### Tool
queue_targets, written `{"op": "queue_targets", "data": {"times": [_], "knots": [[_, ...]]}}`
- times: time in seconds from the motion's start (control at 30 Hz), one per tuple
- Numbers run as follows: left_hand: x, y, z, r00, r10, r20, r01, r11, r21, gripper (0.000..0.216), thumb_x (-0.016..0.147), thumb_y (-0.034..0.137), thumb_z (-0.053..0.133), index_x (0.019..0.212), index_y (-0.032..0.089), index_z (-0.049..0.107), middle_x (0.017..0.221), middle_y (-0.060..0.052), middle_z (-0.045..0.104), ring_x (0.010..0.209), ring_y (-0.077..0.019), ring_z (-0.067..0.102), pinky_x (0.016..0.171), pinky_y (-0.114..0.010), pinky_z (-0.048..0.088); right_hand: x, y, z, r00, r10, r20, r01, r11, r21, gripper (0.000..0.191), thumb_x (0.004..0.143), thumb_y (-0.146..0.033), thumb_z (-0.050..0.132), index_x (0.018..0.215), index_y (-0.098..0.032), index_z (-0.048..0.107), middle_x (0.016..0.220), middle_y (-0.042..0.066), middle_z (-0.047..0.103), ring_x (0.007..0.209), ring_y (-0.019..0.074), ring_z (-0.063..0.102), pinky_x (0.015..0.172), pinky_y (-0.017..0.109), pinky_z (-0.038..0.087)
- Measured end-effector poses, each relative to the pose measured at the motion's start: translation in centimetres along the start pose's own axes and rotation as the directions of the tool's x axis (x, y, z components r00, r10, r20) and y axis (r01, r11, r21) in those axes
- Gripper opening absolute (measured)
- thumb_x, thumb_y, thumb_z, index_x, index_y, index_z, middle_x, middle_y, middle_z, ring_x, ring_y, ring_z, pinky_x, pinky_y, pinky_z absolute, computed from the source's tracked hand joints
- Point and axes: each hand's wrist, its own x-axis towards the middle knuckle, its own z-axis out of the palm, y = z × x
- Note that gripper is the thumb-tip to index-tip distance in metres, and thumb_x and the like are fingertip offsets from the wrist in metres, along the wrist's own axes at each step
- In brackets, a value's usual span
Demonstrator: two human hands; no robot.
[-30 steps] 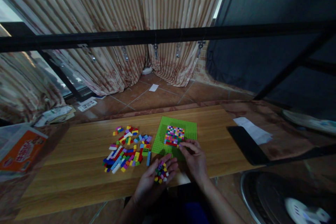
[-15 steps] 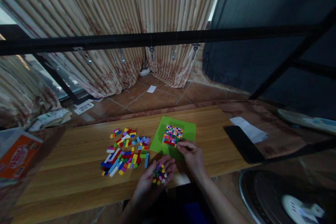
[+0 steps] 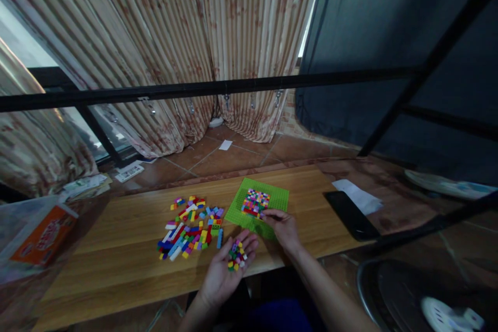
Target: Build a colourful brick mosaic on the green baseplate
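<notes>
Honestly, I can't make out from my end what sits between the fingertips of the right hand (image 3: 282,225): thumb and forefinger come together at the near right corner of the mosaic of bricks (image 3: 256,202), hiding that bit, so whether they grip a brick I cannot tell. The left hand (image 3: 218,275) is plain enough, open and palm up just nearer than the green baseplate (image 3: 279,198), with a heap of small bricks (image 3: 236,255) in it; the lowest ones I can't see. The mosaic lies on the baseplate, whose near right part the right hand covers. Both forearms run out of my view at the near edge. Loose bricks (image 3: 190,233) lie overlapping to the left on the wood-grain table (image 3: 101,270). At its right end I get a flat black slab (image 3: 350,215) beside white paper (image 3: 358,197). A clear box (image 3: 33,210) with an orange label is cut off far left, and a dark round object (image 3: 397,290), near right, is too dim and cropped to name. Beyond are tiled floor (image 3: 249,151), a black rail (image 3: 252,85), striped curtains (image 3: 155,36) and dark blue fabric (image 3: 358,36).
</notes>
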Motion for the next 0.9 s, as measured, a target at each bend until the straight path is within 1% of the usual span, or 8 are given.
{"op": "queue_targets", "data": {"times": [0.13, 0.23, 0.37, 0.47, 0.53, 0.67, 0.9], "knots": [[0.0, -0.1, -0.4, 0.999, 0.000, 0.051, 0.000, 1.000, -0.004, 0.035, 0.094, 0.025, 0.038, 0.118, 0.011, 0.059, 0.130, -0.013, 0.057, 0.123, -0.0232, 0.050, 0.101, -0.034, 0.040, 0.2, 0.1, -0.3, 1.000, -0.024, 0.015, 0.024, 1.000, -0.003, 0.018, 0.055, -0.033, 0.075, 0.067, -0.021, 0.074, 0.071, 0.004, 0.073, 0.069, 0.0200, 0.064, 0.072, 0.033, 0.049], [0.1, -0.1, -0.7, 0.997, 0.012, 0.070, -0.012, 1.000, -0.004, 0.035, 0.094, 0.025, 0.039, 0.118, 0.010, 0.059, 0.132, -0.014, 0.055, 0.125, -0.0233, 0.048, 0.103, -0.034, 0.038, 0.3, 0.1, 0.0, 0.999, -0.046, 0.006, 0.046, 0.999, -0.020, 0.016, 0.055, -0.033, 0.074, 0.065, -0.020, 0.073, 0.070, 0.004, 0.073, 0.071, 0.0204, 0.064, 0.074, 0.034, 0.048], [0.0, -0.1, -0.8, 0.996, 0.015, 0.086, -0.016, 1.000, 0.008, 0.035, 0.094, 0.025, 0.040, 0.119, 0.011, 0.058, 0.134, -0.014, 0.053, 0.127, -0.0226, 0.046, 0.105, -0.034, 0.037, 0.3, -0.1, 0.3, 0.997, -0.070, -0.012, 0.069, 0.996, -0.048, 0.022, 0.058, -0.037, 0.073, 0.070, -0.019, 0.073, 0.071, 0.004, 0.072, 0.069, 0.0196, 0.064, 0.070, 0.032, 0.049], [-0.1, 0.0, -0.6, 0.997, 0.006, 0.074, -0.008, 1.000, 0.018, 0.035, 0.093, 0.025, 0.041, 0.120, 0.010, 0.058, 0.133, -0.015, 0.054, 0.126, -0.0228, 0.047, 0.104, -0.034, 0.037, 0.5, -0.2, 0.2, 0.996, -0.083, -0.044, 0.079, 0.993, -0.089, 0.029, 0.064, -0.042, 0.069, 0.078, -0.017, 0.071, 0.072, 0.005, 0.071, 0.067, 0.0189, 0.063, 0.065, 0.030, 0.048], [-0.2, 0.0, -0.5, 0.998, 0.004, 0.067, -0.005, 1.000, 0.020, 0.036, 0.093, 0.025, 0.042, 0.121, 0.009, 0.057, 0.131, -0.016, 0.055, 0.125, -0.0231, 0.048, 0.104, -0.034, 0.036, 0.7, -0.3, 0.2, 0.994, -0.091, -0.059, 0.083, 0.988, -0.129, 0.031, 0.067, -0.044, 0.067, 0.079, -0.016, 0.069, 0.072, 0.005, 0.071, 0.066, 0.0190, 0.063, 0.062, 0.030, 0.048], [-0.1, 0.0, -0.5, 0.999, -0.001, 0.041, 0.001, 1.000, 0.014, 0.036, 0.093, 0.026, 0.043, 0.120, 0.009, 0.058, 0.127, -0.017, 0.057, 0.123, -0.0236, 0.049, 0.104, -0.034, 0.035, 0.9, -0.4, 0.4, 0.993, -0.103, -0.059, 0.087, 0.970, -0.229, 0.030, 0.065, -0.044, 0.069, 0.077, -0.017, 0.065, 0.070, 0.005, 0.070, 0.064, 0.0201, 0.063, 0.060, 0.030, 0.047], [0.0, 0.1, -0.2, 1.000, -0.021, -0.007, 0.021, 1.000, 0.011, 0.037, 0.094, 0.029, 0.040, 0.119, 0.011, 0.059, 0.126, -0.014, 0.059, 0.120, -0.0221, 0.052, 0.102, -0.033, 0.038, 0.7, -0.4, 0.8, 0.992, -0.123, -0.037, 0.101, 0.924, -0.368, 0.026, 0.068, -0.043, 0.066, 0.078, -0.019, 0.064, 0.072, 0.004, 0.069, 0.067, 0.0207, 0.064, 0.064, 0.031, 0.046]]}}
